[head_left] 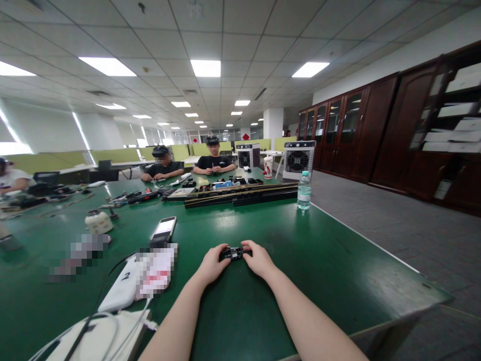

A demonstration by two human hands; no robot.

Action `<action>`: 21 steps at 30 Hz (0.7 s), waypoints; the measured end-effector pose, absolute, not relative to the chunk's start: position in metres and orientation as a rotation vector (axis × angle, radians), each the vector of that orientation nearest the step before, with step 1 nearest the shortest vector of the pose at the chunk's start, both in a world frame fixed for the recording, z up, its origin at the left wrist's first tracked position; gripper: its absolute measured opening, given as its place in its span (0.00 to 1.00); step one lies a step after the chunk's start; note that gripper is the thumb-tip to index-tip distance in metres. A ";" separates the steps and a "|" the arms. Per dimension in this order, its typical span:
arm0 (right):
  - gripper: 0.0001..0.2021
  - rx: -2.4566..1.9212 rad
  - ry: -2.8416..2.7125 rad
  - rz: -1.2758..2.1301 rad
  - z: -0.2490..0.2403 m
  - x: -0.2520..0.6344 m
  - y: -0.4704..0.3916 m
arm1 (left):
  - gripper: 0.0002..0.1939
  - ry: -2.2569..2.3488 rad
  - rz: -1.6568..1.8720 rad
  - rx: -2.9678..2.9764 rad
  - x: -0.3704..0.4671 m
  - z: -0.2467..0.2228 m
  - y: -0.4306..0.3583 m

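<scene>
A small black device [235, 253] with lighter parts on its upper face lies low over the green table [240, 301], between my two hands. My left hand [214, 262] grips its left end, thumb in front and fingers behind. At the right end, my right hand [258, 257] holds it the same way. Fine details of the device are too small to tell.
To the left are a phone [164, 229], a white power bank [119, 286] with cables and a white jar [98, 221]. Long black strips [240, 195] and a water bottle [304, 191] stand beyond my hands. Two people sit at the far side.
</scene>
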State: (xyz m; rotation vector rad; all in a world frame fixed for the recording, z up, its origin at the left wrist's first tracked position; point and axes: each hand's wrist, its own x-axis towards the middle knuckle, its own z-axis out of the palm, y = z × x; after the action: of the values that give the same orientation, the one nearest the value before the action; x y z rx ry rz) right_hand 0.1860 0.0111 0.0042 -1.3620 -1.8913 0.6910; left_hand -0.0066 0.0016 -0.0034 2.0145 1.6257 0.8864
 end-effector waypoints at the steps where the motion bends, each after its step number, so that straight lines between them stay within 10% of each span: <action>1: 0.19 -1.364 -1.891 0.691 0.004 0.186 0.011 | 0.24 1.626 0.882 2.016 -0.007 -0.003 0.002; 21: 0.18 -1.358 -1.899 0.710 0.006 0.187 0.011 | 0.26 1.616 0.871 2.023 -0.008 -0.005 0.001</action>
State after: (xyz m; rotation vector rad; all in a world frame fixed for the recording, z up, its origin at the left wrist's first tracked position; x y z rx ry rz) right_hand 0.1865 0.0112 0.0065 -1.3582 -1.8991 0.7103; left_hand -0.0078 0.0013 -0.0046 2.0232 1.6163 0.8707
